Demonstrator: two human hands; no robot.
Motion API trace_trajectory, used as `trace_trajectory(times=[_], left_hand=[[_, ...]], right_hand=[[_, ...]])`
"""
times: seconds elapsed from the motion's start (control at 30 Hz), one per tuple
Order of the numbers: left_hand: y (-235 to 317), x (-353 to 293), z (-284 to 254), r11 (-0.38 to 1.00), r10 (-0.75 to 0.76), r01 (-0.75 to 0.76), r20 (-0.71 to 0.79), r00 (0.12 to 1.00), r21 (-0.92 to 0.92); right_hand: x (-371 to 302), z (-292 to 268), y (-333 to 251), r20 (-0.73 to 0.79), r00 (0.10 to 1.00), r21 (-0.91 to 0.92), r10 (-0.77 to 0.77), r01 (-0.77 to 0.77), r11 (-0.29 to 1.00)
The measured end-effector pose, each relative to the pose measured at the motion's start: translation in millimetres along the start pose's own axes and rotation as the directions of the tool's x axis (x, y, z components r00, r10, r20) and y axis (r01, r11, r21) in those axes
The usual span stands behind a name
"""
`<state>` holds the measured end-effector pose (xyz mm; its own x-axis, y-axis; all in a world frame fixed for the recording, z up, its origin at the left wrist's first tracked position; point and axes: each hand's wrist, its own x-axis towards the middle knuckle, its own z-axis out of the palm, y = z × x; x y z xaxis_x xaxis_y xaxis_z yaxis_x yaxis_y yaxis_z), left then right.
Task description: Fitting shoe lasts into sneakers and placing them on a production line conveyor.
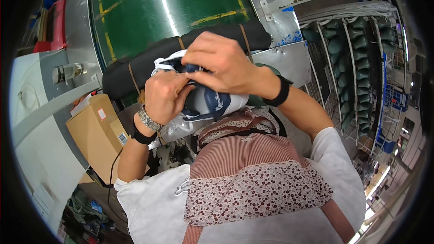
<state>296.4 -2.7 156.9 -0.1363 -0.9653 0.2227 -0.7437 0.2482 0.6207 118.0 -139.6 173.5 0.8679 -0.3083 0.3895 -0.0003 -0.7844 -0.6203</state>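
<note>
In front of our chest, between the black padded roll and our pink apron, we have a white, grey and navy shoe with pale lettering on its side. Our left hand is curled over the near left part of the shoe, its thumb and fingertips pinching at the opening. Our right hand comes over from the other side, thumb and forefinger drawn together at the same spot, so that the two sets of fingertips nearly meet. The fingers cover what they grip, so we cannot fairly say whether it is lace or the upper's edge. A white lace shows just beyond our left knuckles. We wear a metal watch and a black band on the left wrist, and another black wristband on the right. Beyond the roll, which is bound with brown straps, stretches a green belt marked with yellow tape. To our left stand an opened cardboard box and, farther off, a glass jar lying on its side. To our right, a white wire rack carries rows of dark green rounded pieces.
</note>
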Motion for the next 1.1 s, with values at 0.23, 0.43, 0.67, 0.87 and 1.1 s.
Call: trace_trajectory(times=[0.23,0.43,0.67,0.87,1.1], left_hand=[[-23.7,36.0,-8.4,0.999,0.043,-0.043,-0.052,0.998,0.004],[-26.2,63.3,-8.9,0.992,0.129,-0.129,0.0,0.992,-0.009],[-65.6,107.2,6.4,0.994,0.106,-0.106,-0.041,0.993,0.005],[-167.8,202.4,2.6,0.955,-0.181,0.188,-0.052,0.982,0.231],[-247.0,197.3,54.5,0.875,-0.227,0.231,-0.062,0.972,0.424]], right_hand=[[-24.8,-30.4,-12.6,-0.088,0.991,-0.015,0.105,-0.107,0.994],[-34.4,-16.9,3.2,-0.144,0.986,-0.024,0.082,-0.087,0.996],[-65.2,-34.7,30.7,-0.285,0.904,0.054,0.319,-0.317,0.947],[-201.5,-17.8,61.2,0.051,0.714,-0.133,0.698,-0.688,0.713],[-255.4,47.2,103.3,0.099,0.743,-0.296,0.661,-0.613,0.733]])
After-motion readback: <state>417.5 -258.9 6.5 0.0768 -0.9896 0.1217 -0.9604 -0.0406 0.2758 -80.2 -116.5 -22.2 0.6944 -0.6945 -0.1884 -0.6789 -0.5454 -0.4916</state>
